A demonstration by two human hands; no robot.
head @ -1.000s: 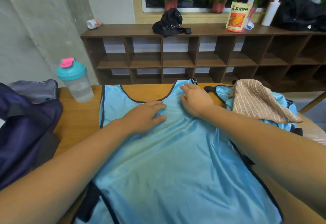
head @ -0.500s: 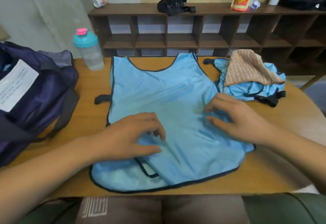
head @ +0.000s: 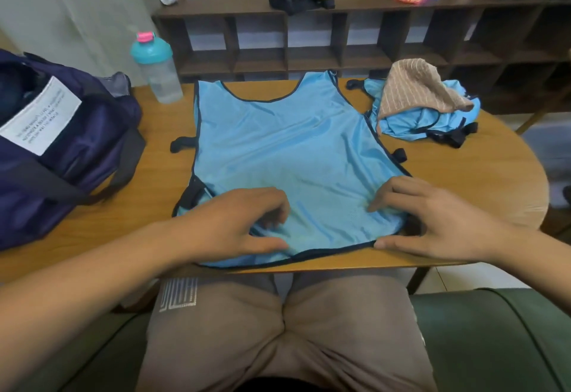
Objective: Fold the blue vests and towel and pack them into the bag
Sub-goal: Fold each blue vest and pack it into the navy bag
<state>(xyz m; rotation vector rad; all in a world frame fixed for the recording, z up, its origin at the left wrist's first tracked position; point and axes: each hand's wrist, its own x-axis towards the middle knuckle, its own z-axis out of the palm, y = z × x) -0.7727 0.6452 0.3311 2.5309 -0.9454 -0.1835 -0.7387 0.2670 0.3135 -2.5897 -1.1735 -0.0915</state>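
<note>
While their fingers (head: 401,184) curl, hands (head: 234,224) (head: 438,218) pinch vest (head: 278,144).

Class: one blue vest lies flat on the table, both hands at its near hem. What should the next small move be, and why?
Probably lift the near hem and fold it over toward the neckline. The vest lies spread flat, unfolded, and the left hand and right hand both seem to pinch that hem, well placed to carry it.
</note>
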